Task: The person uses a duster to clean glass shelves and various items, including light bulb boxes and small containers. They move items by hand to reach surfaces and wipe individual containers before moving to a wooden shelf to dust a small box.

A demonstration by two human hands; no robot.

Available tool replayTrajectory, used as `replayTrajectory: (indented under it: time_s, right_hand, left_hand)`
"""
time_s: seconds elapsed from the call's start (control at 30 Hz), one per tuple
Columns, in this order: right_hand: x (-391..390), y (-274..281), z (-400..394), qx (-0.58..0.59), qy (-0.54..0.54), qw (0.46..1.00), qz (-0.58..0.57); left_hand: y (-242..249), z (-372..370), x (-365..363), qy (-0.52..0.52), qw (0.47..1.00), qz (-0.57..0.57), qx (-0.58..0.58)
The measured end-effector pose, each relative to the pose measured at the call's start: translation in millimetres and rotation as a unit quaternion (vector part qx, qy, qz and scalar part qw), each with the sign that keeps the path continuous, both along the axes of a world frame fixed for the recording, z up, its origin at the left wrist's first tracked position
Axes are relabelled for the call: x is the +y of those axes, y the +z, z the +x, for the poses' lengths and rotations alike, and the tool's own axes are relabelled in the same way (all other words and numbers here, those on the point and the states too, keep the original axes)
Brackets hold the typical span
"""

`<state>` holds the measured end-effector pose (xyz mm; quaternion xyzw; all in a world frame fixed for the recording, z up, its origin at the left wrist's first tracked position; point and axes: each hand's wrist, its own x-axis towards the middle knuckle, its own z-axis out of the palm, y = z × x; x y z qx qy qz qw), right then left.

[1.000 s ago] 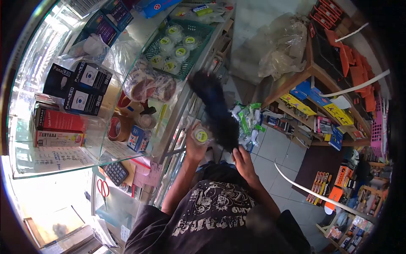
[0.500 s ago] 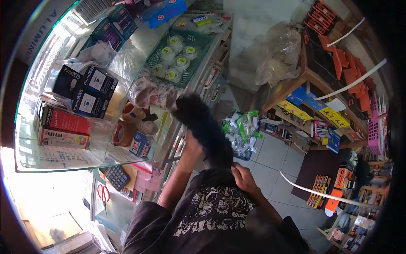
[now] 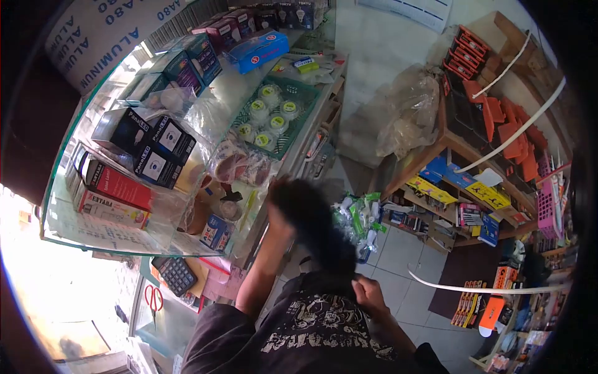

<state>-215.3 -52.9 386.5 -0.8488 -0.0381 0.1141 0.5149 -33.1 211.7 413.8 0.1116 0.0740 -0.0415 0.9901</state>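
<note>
Two bare hands were in my view, and a black duster [image 3: 317, 221], fluffy and blurred, was slanting between them beside the glass table [image 3: 156, 240]. With the right hand [image 3: 372, 296] I saw a closed grip, the fingers curled around the lower end of the duster, just in front of the dark shirt [image 3: 324, 324]. The left hand [image 3: 279, 218] was at the edge of the table, partly behind the upper end of the duster; its fingers were covered, so I could not tell how open that grip was, or if it had hold of something. On the table, a green basket [image 3: 304, 118] carried round clear packs [image 3: 258, 107] with yellow-green labels, and tape rolls in plastic [image 3: 230, 162] lay near it. Green and white packets [image 3: 358, 218] were lower down, over the tiled floor [image 3: 398, 252].
</note>
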Motion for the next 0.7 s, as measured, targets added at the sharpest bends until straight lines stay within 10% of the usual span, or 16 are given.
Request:
replayTrajectory:
  time_s: [0.03, 0.07, 0.13, 0.3, 0.43, 0.7]
  right_hand:
    - [2.6, 0.1, 0.5, -0.014, 0.008, 1.000, -0.001]
    - [5.9, 1.8, 1.2, -0.028, 0.015, 1.000, -0.002]
    - [10.1, 4.8, 7.8, -0.007, -0.022, 1.000, 0.011]
    - [19.4, 17.9, 6.2, -0.019, -0.014, 0.999, 0.044]
    - [16.0, -5.8, 9.1, -0.035, -0.021, 0.998, 0.058]
    - [22.0, 8.3, 16.0, -0.039, 0.017, 0.998, 0.053]
  left_hand:
    - [1.2, 13.9, -5.0, -0.053, 0.959, -0.094, -0.260]
    - [1.6, 12.7, -6.2, -0.056, 0.958, -0.096, -0.263]
    - [28.9, 1.7, -10.1, -0.026, 0.999, 0.028, 0.024]
    - [-7.3, 10.5, -1.6, -0.026, 0.984, -0.027, -0.175]
    - [22.1, 4.5, -2.0, 0.007, 0.993, 0.118, 0.011]
    - [16.9, 0.5, 7.1, 0.014, 0.998, 0.059, 0.035]
